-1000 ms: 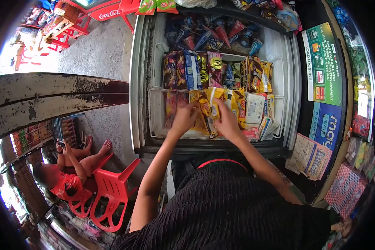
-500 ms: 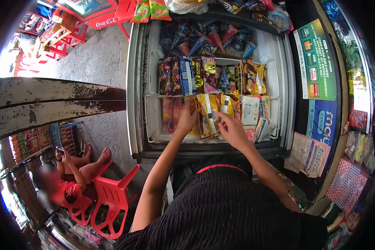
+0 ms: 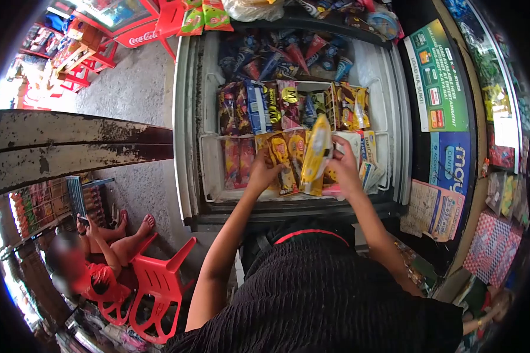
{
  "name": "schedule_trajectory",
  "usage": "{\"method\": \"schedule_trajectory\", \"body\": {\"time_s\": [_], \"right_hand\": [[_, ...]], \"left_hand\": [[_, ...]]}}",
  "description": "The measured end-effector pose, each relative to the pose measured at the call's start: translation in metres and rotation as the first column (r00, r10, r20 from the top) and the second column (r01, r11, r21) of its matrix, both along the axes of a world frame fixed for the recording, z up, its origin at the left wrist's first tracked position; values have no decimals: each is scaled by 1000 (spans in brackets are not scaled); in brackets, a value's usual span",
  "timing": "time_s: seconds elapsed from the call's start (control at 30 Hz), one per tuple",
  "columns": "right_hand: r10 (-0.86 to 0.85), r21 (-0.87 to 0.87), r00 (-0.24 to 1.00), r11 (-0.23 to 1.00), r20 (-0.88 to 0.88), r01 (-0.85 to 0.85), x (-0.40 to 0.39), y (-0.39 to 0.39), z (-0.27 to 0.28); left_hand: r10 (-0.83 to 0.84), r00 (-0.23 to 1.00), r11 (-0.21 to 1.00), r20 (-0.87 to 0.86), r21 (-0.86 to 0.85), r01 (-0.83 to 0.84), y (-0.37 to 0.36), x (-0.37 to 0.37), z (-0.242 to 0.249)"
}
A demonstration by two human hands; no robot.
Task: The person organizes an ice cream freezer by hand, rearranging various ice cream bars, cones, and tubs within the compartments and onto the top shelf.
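In the front basket (image 3: 209,170) of an opened chest freezer, yellow-wrapped ice cream bars stand in a row. A yellow ice cream bar (image 3: 316,156) is in my right hand (image 3: 346,167), raised upright and slightly tilted above the row; its wrapper is blurred. My left hand (image 3: 264,175) is closed at the left edge of the row, its fingers curled around a yellow pack (image 3: 278,154) that partly hides them. Pink packs (image 3: 232,162) lie left of that hand. White packs (image 3: 368,170) sit to the right, partly behind my right hand.
Behind are a basket of assorted ice cream bars (image 3: 288,103) and wrapped cones (image 3: 297,56). The freezer's frame (image 3: 185,129) surrounds the opening. Posters (image 3: 439,76) hang on the right. A seated person (image 3: 103,273) is on a red chair (image 3: 159,273) at left.
My right hand has gone from touching the yellow row to holding one bar lifted out of it, moving slightly right. My left hand stays at the row's left edge. The view has shifted slightly.
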State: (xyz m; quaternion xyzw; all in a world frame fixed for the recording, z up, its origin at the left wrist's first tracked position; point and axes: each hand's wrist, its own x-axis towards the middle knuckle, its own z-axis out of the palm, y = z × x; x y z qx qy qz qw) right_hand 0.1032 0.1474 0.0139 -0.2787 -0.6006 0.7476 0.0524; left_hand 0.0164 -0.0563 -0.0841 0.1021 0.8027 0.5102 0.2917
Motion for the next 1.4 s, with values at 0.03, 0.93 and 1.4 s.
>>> {"method": "schedule_trajectory", "body": {"time_s": [0.03, 0.93, 1.4], "right_hand": [[-48, -166, 997, 984, 58, 57, 4, 11, 12], [141, 509, 878, 768, 458, -389, 35, 46, -8], [155, 612, 897, 682, 414, -400, 43, 27, -32]], "left_hand": [[0, 1000, 1000, -8, 2, 0, 1, -2, -4], [-37, 908, 996, -417, 54, 65, 87, 39, 13], [196, 972, 976, -127, 119, -181, 70, 28, -10]]}}
